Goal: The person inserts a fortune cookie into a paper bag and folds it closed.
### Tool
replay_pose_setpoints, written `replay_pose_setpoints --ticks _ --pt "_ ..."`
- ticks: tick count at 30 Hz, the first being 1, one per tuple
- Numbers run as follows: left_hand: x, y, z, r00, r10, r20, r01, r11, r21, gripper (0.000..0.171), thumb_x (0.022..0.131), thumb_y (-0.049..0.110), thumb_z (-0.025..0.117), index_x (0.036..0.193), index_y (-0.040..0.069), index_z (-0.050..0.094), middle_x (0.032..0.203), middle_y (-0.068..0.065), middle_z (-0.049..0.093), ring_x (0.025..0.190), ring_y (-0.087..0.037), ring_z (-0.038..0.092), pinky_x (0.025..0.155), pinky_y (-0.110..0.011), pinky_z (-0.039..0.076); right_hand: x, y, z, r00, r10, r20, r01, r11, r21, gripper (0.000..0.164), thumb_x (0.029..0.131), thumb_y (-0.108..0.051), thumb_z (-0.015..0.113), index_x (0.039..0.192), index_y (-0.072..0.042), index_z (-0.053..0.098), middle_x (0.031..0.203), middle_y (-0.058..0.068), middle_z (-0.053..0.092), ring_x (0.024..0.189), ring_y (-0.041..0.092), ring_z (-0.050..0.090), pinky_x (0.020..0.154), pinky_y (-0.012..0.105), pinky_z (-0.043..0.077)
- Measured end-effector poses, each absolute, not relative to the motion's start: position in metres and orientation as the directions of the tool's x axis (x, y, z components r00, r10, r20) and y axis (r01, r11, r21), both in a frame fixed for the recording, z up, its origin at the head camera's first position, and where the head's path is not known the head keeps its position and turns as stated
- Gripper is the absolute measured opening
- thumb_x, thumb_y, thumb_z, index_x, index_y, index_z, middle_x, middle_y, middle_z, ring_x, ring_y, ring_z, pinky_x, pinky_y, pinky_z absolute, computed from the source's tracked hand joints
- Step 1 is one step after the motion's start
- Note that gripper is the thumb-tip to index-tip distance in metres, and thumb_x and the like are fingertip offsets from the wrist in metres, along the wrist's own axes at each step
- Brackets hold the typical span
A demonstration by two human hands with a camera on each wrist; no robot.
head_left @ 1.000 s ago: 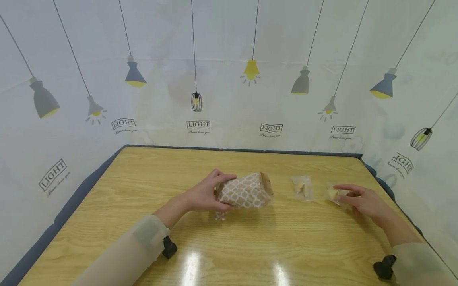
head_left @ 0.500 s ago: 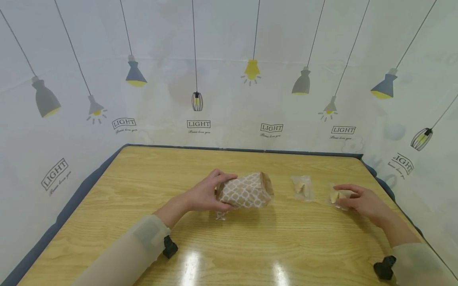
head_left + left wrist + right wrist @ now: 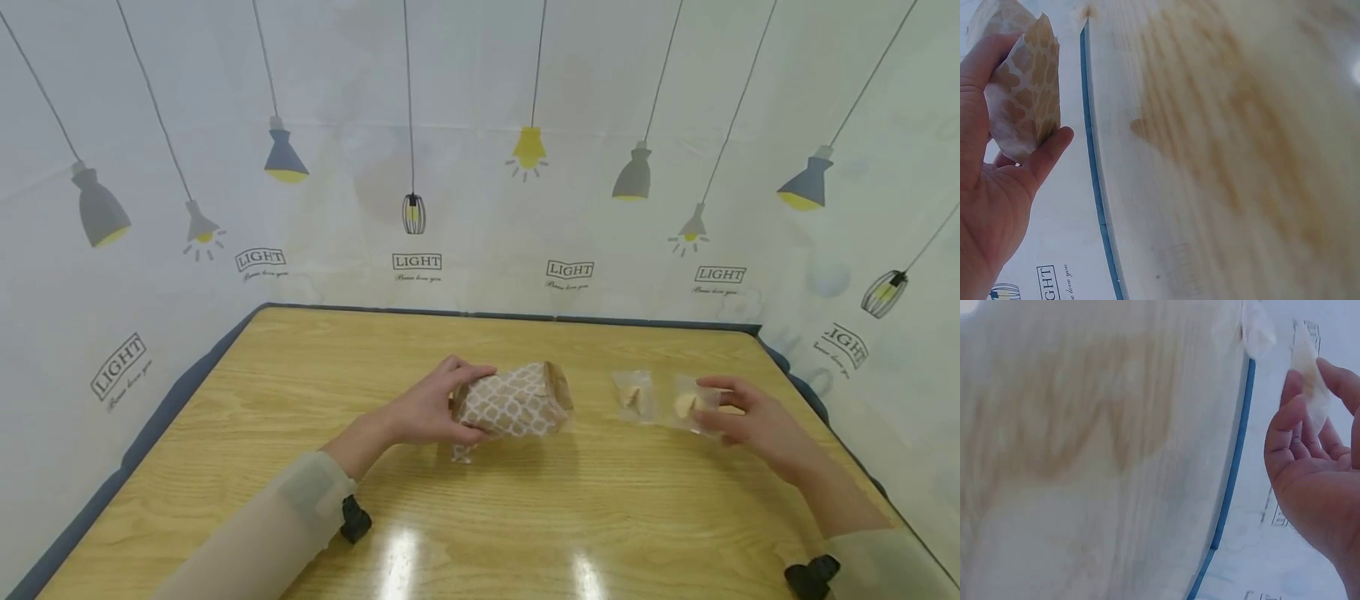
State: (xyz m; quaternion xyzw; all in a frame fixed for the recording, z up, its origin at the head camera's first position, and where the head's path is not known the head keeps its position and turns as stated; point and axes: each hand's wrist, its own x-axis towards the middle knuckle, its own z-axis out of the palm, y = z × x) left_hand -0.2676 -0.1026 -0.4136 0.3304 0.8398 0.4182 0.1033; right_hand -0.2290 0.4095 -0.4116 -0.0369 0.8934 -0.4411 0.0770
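Observation:
My left hand [image 3: 427,408] grips a brown paper bag [image 3: 513,402] with a white lattice pattern, thumb on the near side and fingers on the far side. The bag lies on its side, its open mouth facing right. In the left wrist view the same bag [image 3: 1025,94] sits between thumb and fingers. My right hand [image 3: 757,425] pinches a clear-wrapped fortune cookie [image 3: 686,405]. That packet [image 3: 1310,378] shows between thumb and fingertips in the right wrist view. A second wrapped fortune cookie [image 3: 634,397] lies on the table, just left of the pinched one.
The wooden table [image 3: 480,517] ends at a dark blue edge along a pale wall covering [image 3: 480,192] printed with hanging lamps. Dark wrist mounts are strapped by both sleeves. Light glares off the near tabletop.
My right hand has shifted slightly left with the fortune cookie packet, bringing it close to the other one. The left hand and paper bag have stayed in place.

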Motion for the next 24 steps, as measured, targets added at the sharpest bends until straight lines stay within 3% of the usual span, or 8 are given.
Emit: replay_pose_setpoints --ticks 6,12,17,24 --pt "-0.268 -0.105 -0.415 -0.762 0.639 0.109 0.474 0.435 0.766 0.097 0.083 0.018 0.097 0.166 0.013 0.047 0.138 -0.014 0.045 0.123 -0.028 0.053 0.102 -0.038 0.061 -0.221 0.382 -0.401 -0.983 -0.183 -0.016 -0.085 0.53 -0.844 0.063 0.109 -0.029 0.071 0.162 -0.006 0.045 0.127 0.002 0.062 0.083 0.014 0.065 0.071 0.034 0.059" --pt "-0.267 -0.104 -0.414 -0.761 0.639 0.107 0.473 0.435 0.766 0.097 0.084 0.017 0.096 0.166 0.013 0.046 0.138 -0.014 0.045 0.122 -0.028 0.053 0.1 -0.036 0.061 -0.214 0.362 -0.393 -0.975 -0.222 0.014 -0.115 0.448 -0.887 0.057 0.109 -0.022 0.07 0.159 -0.01 0.047 0.126 -0.004 0.064 0.088 0.019 0.073 0.071 0.035 0.064" --pt "-0.267 -0.104 -0.414 -0.762 0.64 0.099 0.467 0.437 0.769 0.097 0.084 0.017 0.096 0.166 0.013 0.046 0.138 -0.014 0.045 0.123 -0.028 0.052 0.101 -0.036 0.061 -0.208 0.346 -0.389 -0.968 -0.25 0.03 -0.128 0.386 -0.913 0.048 0.108 -0.018 0.071 0.151 -0.012 0.051 0.127 -0.004 0.064 0.086 0.021 0.072 0.072 0.036 0.064" --pt "-0.266 -0.102 -0.412 -0.76 0.643 0.09 0.462 0.439 0.771 0.097 0.085 0.016 0.096 0.167 0.013 0.045 0.14 -0.014 0.045 0.124 -0.028 0.053 0.102 -0.036 0.061 -0.203 0.323 -0.378 -0.958 -0.285 0.027 -0.137 0.376 -0.917 0.048 0.11 -0.021 0.069 0.154 -0.007 0.054 0.129 -0.003 0.065 0.089 0.019 0.073 0.079 0.036 0.066"
